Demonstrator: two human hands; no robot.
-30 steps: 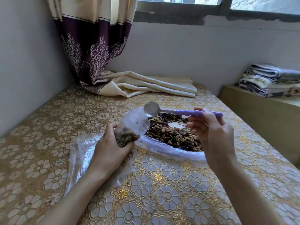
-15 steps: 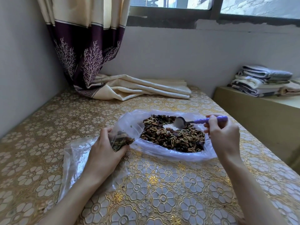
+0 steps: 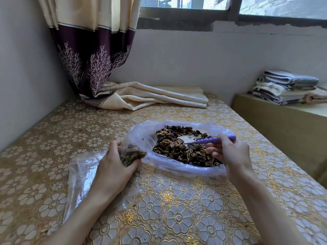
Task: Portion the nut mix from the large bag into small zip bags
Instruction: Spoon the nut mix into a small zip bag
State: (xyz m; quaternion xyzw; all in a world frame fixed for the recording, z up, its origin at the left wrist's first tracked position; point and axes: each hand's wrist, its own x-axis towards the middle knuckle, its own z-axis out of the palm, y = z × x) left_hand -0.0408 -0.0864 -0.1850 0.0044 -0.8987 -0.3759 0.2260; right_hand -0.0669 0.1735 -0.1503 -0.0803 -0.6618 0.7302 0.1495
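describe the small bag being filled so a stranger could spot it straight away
On the gold floral tablecloth, find the large bag of nut mix. At its left edge, the left hand grips the small zip bag, the only bag lifted, already partly filled.

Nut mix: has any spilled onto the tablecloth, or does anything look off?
Nothing stands out. The nut mix sits inside the large bag; no loose nuts show on the tablecloth. The left hand grips the small zip bag.

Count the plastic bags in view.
3: large bag of nut mix at centre; small bag held by the left hand; flat clear bag under that wrist. More may lie stacked there.
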